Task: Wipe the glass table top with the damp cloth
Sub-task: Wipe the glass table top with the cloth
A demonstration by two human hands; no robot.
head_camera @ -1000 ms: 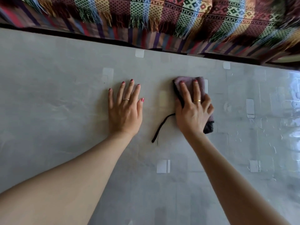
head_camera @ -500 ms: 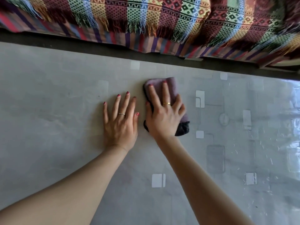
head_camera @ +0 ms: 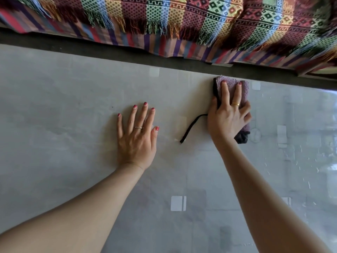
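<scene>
- the right hand [head_camera: 227, 121] lies flat on the folded damp cloth [head_camera: 243, 88], fingers spread and pressing down rather than curled around it; the palm covers the near half of the pad.
- the cloth sits at the far edge of the glass table top [head_camera: 73, 106], its far end almost touching the dark strip where the glass stops, just short of the fringed woven throw [head_camera: 200, 19] hanging beyond.
- the pad's long axis runs away from the person, in line with the forearm, so the fingers point along it toward the far edge.
- a black cord [head_camera: 190, 127] trails from under the heel of the right hand, back and to the left across the glass.
- the left hand [head_camera: 136, 137] rests palm down on bare glass, fingers open and holding nothing, well to the left of the cloth; it looks like a brace.
- judgement: with the cloth already at the far rim, no room is left to push forward; the next stroke likely has to go back toward the person or sideways along the edge.
- the right hand is the one on the cloth, so it would carry that stroke; streaks and specks show on the glass to the right, which suggests that side still needs wiping.
</scene>
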